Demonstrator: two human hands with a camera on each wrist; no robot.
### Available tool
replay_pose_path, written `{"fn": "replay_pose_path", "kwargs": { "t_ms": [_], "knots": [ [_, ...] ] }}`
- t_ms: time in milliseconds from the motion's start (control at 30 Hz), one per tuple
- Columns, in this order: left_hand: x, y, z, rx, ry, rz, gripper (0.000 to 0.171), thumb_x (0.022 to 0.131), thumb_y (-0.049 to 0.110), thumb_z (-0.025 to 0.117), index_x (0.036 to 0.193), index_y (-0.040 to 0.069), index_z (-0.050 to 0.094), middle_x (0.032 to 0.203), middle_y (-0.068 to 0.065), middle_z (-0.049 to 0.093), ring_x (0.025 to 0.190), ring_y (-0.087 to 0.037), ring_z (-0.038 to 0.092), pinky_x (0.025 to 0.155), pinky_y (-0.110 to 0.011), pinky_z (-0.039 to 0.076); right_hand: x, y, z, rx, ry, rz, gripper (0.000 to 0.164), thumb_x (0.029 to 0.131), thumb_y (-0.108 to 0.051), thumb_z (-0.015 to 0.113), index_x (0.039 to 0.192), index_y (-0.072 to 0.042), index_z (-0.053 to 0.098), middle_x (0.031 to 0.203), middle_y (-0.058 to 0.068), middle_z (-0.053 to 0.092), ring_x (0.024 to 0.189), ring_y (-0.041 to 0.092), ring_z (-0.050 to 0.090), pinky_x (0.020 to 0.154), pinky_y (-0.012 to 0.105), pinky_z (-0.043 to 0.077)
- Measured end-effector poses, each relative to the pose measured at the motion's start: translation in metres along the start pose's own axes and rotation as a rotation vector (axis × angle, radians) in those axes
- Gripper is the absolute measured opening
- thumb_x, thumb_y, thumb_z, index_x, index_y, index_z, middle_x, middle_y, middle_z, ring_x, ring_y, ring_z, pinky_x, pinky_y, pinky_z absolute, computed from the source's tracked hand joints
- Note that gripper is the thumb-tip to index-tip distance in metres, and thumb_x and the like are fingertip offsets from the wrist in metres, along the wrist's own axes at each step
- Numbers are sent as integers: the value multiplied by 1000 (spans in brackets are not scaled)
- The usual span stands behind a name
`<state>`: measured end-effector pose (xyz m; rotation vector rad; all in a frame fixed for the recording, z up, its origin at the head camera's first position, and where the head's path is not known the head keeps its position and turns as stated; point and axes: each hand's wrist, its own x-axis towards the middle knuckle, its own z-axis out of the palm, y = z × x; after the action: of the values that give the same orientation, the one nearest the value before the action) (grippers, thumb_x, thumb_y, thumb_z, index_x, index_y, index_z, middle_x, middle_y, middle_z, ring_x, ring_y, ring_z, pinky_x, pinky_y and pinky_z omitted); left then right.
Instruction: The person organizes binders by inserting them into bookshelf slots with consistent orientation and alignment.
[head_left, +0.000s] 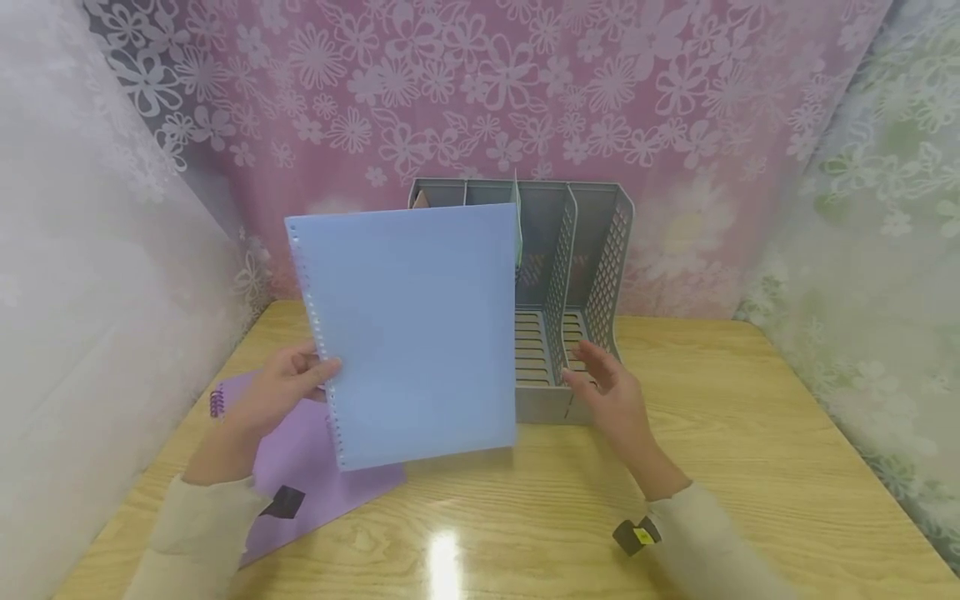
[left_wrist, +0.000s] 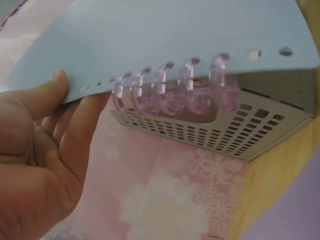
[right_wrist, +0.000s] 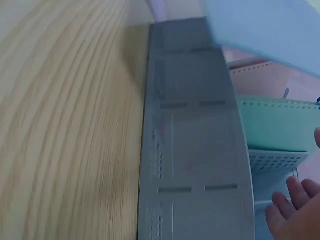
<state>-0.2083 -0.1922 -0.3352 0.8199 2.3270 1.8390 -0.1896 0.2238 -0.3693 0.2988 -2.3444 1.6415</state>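
My left hand (head_left: 281, 387) pinches a light blue ring-bound notebook (head_left: 420, 333) by its punched left edge, thumb on the front cover. It is held upright off the table, covering the left part of a grey file rack (head_left: 546, 406). Translucent purple rings (left_wrist: 187, 92) show along the punched edge in the left wrist view. My right hand (head_left: 618, 408) is empty, fingers spread and slightly bent, before the rack's right compartments. Inside the rack, the right wrist view shows a green notebook (right_wrist: 280, 122) and a pink notebook (right_wrist: 262, 80).
A purple spiral notebook (head_left: 330, 492) lies on the wooden table (head_left: 750, 467) at the left, partly under my left forearm. Behind the rack hangs a pink flowered curtain (head_left: 450, 92). Pale curtains (head_left: 97, 250) flank the table on both sides.
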Motion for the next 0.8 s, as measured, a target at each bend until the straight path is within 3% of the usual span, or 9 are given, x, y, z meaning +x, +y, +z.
{"fn": "replay_pose_path", "kwargs": {
  "t_ms": [133,200,300,467,633,800],
  "knots": [
    [-6,9,-6,44,60,-2,26,94,7,48,119,11,56,94,10,68,81,-12,66,66,-32,55,3,5,-10,-222,-4,11,65,86,-30,63,138,-6,34,141,14,35,132,36,25,104,54,24],
    [-8,13,-8,67,80,-1,26,94,7,48,119,11,56,94,11,67,81,-11,66,66,-32,55,6,17,-14,-307,-9,36,73,84,-39,63,141,-8,29,145,15,29,132,38,22,103,58,23],
    [-11,21,-11,125,114,-3,26,94,9,50,119,8,56,92,12,66,79,-9,65,65,-31,55,10,24,-17,-376,-16,26,81,83,-42,63,143,-5,22,146,20,23,131,42,23,101,60,25],
    [-16,30,-13,180,180,16,26,93,8,51,118,8,57,89,13,66,76,-7,64,62,-29,55,20,39,-21,-442,-15,-56,82,79,-41,68,140,-4,26,134,21,36,120,39,38,95,59,33],
    [-17,33,-11,154,218,66,27,92,4,51,117,9,58,87,12,67,73,-8,65,60,-28,55,26,54,-27,-571,-45,-3,90,76,-54,65,136,1,27,124,23,41,110,40,43,87,58,39],
    [-15,39,-5,169,290,96,29,92,5,51,121,1,55,91,14,66,75,-7,65,60,-27,55,29,57,-30,-579,-97,8,89,76,-57,63,136,0,29,122,22,46,109,39,46,87,56,40]
  ]
}}
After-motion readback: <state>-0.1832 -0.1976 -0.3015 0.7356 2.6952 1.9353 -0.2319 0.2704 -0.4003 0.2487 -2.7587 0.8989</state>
